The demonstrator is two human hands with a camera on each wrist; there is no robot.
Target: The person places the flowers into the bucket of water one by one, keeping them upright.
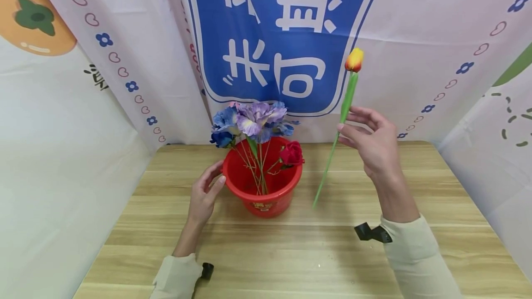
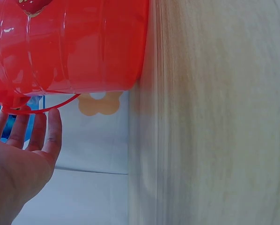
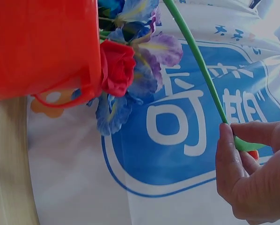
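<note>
A yellow-and-red artificial tulip [image 1: 354,61] stands nearly upright, slightly tilted, to the right of a red bucket [image 1: 268,204]. My right hand [image 1: 371,140] pinches its green stem [image 3: 201,63] between thumb and fingers, just below the bloom's leaf. In the right wrist view the bloom is mostly hidden behind the fingers. Inside the bucket are blue and purple irises [image 1: 259,116] and a red rose [image 1: 292,153], which leans on the right rim. My left hand [image 1: 205,193] rests its extended fingers against the bucket's left side, at the rim and thin handle [image 2: 65,101].
The bucket stands on a wood-grain table [image 1: 291,253], toward its back edge. Behind it hangs a white cloth with a large blue printed panel [image 1: 270,36]. White printed cloth [image 1: 62,151] also walls the left and right sides.
</note>
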